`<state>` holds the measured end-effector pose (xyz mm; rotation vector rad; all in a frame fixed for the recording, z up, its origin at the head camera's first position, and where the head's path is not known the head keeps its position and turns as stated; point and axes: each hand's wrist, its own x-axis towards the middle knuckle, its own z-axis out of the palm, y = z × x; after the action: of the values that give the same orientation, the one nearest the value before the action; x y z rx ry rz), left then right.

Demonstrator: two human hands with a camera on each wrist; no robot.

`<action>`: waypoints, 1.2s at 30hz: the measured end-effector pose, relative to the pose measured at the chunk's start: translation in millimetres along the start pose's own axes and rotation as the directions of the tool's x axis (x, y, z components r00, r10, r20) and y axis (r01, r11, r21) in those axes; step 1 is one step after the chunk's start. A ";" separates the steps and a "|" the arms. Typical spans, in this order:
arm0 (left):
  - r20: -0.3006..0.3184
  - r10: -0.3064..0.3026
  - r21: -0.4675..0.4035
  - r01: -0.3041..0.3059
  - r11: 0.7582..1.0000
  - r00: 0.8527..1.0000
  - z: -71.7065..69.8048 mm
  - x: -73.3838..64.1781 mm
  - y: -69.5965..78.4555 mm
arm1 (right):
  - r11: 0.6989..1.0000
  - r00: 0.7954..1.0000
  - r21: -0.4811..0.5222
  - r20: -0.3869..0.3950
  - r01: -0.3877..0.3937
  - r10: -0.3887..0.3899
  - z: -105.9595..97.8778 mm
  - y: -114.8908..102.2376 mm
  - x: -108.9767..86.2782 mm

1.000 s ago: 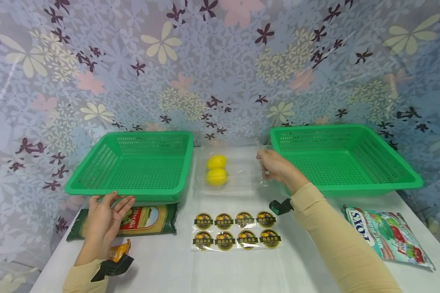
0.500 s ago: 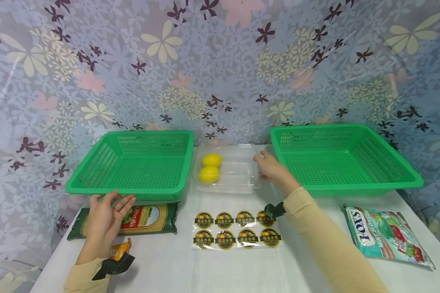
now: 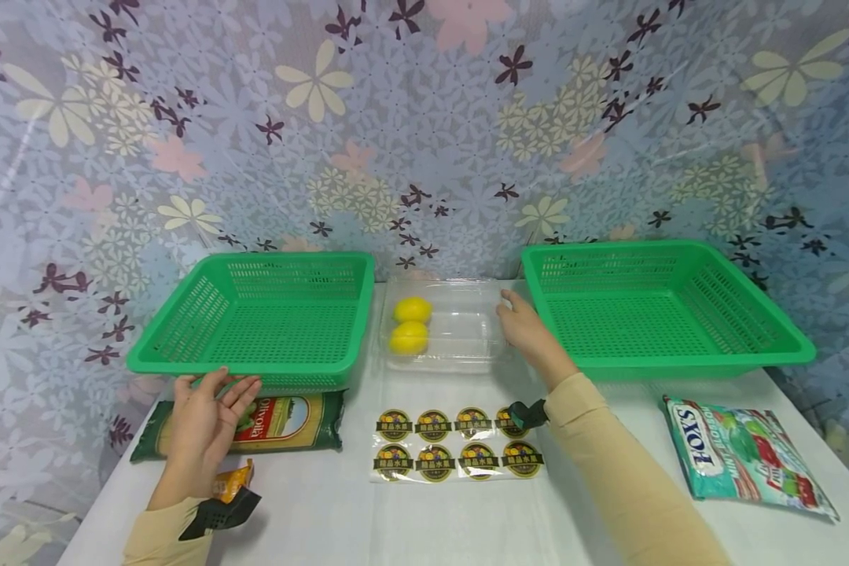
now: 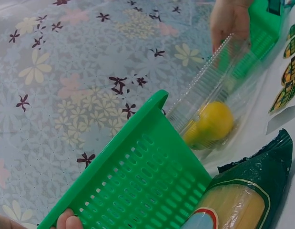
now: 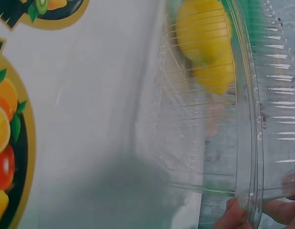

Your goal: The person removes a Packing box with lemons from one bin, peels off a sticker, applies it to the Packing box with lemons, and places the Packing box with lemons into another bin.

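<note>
A clear plastic clamshell container (image 3: pixel 460 334) stands at the back between the baskets. Inside its left end are two lemons (image 3: pixel 410 338), also seen through the ribbed plastic in the right wrist view. My right hand (image 3: pixel 529 330) pinches the container's right edge, the fingers (image 5: pixel 233 214) on either side of the seam between the two halves. My left hand (image 3: pixel 205 417), palm up, holds the front rim of the left green basket (image 3: pixel 248 368). In the left wrist view fingertips (image 4: pixel 69 220) show under that rim.
A second green basket (image 3: pixel 668 362) stands at right. A sheet of round fruit stickers (image 3: pixel 456 446) lies in front of the container. An Olivoila pasta pack (image 3: pixel 304 424) and small orange packet (image 3: pixel 232 481) lie by my left hand, a Fox's candy bag (image 3: pixel 750 456) at far right.
The clamshell with its lemons has shifted left, then slightly back right, along with my right hand. My left hand and the basket have stayed in place.
</note>
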<state>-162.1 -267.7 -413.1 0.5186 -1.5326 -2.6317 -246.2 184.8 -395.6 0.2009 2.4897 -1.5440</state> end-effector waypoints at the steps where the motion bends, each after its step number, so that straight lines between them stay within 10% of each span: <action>1: -0.003 0.002 0.001 -0.002 1.000 1.000 0.4 0.2 -0.1 | 1.000 1.000 -0.006 0.000 0.002 -0.002 0.1 0.0 0.1; 19: 0.000 -0.001 0.017 0.001 1.000 1.000 0.2 -2.9 0.0 | 0.992 0.996 -0.106 -0.054 0.062 -0.068 -0.5 4.7 3.1; 25: 0.111 -0.040 0.079 0.032 0.996 0.993 -4.5 -11.5 -3.4 | 0.969 0.989 -0.215 -0.057 0.122 -0.137 3.7 1.7 -1.5; 36: 0.305 -0.161 0.460 0.002 0.888 0.939 22.5 -40.8 -17.1 | 0.858 0.908 -0.361 -0.064 0.365 -0.414 0.0 -13.1 -47.8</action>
<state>-128.5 -231.6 -407.0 0.1480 -2.3063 -2.5096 -202.7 178.6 -372.5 -0.2825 3.0027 -1.2132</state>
